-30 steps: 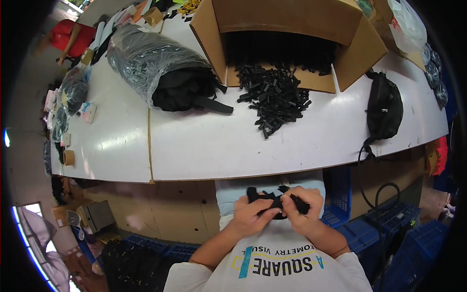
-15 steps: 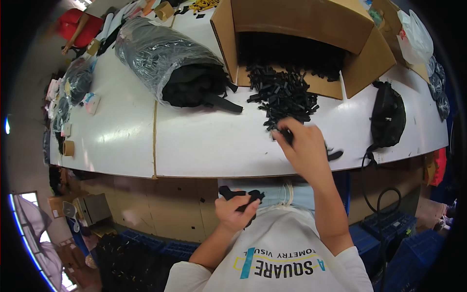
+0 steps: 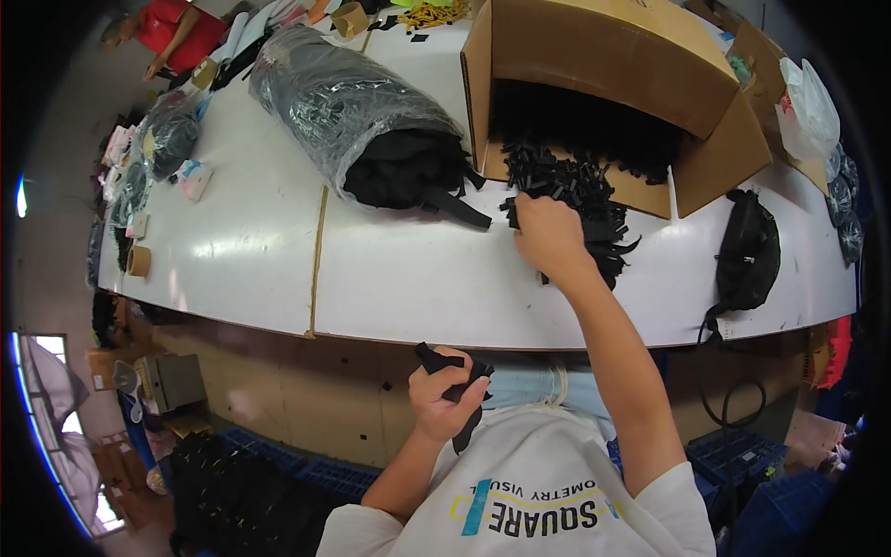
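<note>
My left hand (image 3: 440, 397), in front of my body below the table edge, is closed around a bunch of black fabric straps (image 3: 446, 363). Their ends stick out above and below the fist. Over the table, my right hand (image 3: 551, 234) reaches into the left side of a heap of small black strap-like pieces (image 3: 568, 179). Its fingers are bent down and pinched among the pieces, and what they hold is hidden. Longer black strips (image 3: 613, 260) lie at the near right edge of the heap, beside my right wrist.
Behind the heap, a cardboard box (image 3: 603, 65) lies open toward me, full of black material. A clear plastic bag (image 3: 348, 107) of black straps lies left of it. A black pouch (image 3: 748, 251) sits at right. At the far left, a person in red (image 3: 181, 37) stands across the table.
My right hand has moved up and a little left into the heap. Strips that trailed by it now lie at the heap's near right. My left hand keeps its straps.
</note>
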A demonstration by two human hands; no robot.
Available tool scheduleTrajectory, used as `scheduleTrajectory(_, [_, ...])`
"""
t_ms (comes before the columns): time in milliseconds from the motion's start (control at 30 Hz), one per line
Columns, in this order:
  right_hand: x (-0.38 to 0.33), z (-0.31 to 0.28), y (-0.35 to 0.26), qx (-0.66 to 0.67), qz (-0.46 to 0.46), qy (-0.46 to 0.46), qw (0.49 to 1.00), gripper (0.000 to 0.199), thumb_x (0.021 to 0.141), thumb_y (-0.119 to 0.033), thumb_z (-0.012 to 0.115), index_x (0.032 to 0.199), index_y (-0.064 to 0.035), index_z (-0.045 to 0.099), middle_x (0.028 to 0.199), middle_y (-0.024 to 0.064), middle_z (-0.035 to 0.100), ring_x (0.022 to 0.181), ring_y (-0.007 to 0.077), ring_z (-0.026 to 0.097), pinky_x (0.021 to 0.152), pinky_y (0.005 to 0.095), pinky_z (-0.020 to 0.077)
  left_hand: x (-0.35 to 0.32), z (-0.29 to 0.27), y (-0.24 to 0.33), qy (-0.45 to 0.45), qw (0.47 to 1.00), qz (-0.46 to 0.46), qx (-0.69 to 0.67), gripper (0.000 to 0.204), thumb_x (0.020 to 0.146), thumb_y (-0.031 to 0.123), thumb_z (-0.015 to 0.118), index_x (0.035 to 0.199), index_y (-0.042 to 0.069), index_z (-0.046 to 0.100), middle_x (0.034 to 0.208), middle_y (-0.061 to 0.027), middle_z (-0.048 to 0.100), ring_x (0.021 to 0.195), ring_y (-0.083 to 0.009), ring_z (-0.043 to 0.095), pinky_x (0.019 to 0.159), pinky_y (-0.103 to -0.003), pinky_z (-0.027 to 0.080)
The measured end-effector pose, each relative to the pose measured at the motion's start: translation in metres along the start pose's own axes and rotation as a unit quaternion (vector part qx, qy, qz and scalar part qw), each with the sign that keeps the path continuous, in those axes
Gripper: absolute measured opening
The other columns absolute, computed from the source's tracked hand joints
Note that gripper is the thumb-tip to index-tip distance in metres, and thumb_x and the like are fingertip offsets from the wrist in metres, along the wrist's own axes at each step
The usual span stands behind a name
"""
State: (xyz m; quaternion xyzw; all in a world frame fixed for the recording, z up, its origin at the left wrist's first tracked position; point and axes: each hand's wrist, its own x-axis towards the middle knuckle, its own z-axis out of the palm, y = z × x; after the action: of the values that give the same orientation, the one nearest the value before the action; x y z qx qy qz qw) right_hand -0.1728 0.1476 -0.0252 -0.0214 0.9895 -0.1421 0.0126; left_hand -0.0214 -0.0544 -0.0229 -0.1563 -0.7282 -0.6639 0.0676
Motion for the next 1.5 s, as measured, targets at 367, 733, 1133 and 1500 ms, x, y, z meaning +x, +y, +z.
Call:
scheduleTrajectory(367, [-0.108,-0.080,0.019,0.401,0.003,0.208,0.892,0.015,0.067,0.002,0.064,0.078,-0.0024,0.054,0.062,0.0001,0.052,0.049,0.0043,0.041,0.047,0.0183,0.0335,0.009,0.013,0.000,-0.041,0.998,0.001,-0.052,0.012,0.068,-0.003,0.070,0.069,0.000,0.059,0.075,-0.0135,0.063,0.065,-0.0170,0.061,0.054,-0.025,0.045])
scheduleTrajectory(733, [-0.182,-0.056,0.022,0.618,-0.005,0.170,0.767,0.017,0.071,0.006,0.067,0.072,0.0007,0.051,0.066,0.0124,0.063,0.054,0.0087,0.056,0.051,0.0191,0.0436,0.018,0.042,0.021,-0.096,0.994,0.048,0.009,0.025,0.068,-0.008,0.070,0.090,0.003,0.069,0.070,-0.0074,0.064,0.061,-0.0149,0.061,0.051,-0.023,0.045])
scheduleTrajectory(1133, [-0.202,-0.017,-0.001,0.835,0.086,0.114,0.531,0.022,0.077,-0.010,0.072,0.081,0.0009,0.054,0.066,0.0120,0.060,0.051,0.0121,0.058,0.036,0.0182,0.0347,0.018,0.052,0.034,-0.108,0.988,0.103,0.043,0.028,0.065,-0.006,0.071,0.091,0.004,0.069,0.072,-0.0080,0.063,0.059,-0.0192,0.061,0.050,-0.026,0.047])
scheduleTrajectory(1500, [-0.202,-0.019,-0.005,0.871,0.114,0.082,0.472,0.031,0.080,-0.025,0.072,0.081,-0.0010,0.051,0.058,0.0087,0.055,0.042,0.0105,0.047,0.036,0.0188,0.0316,0.021,0.058,0.038,-0.115,0.981,0.129,0.089,0.024,0.065,-0.009,0.068,0.086,0.002,0.069,0.070,-0.0081,0.062,0.058,-0.0171,0.061,0.050,-0.025,0.048])
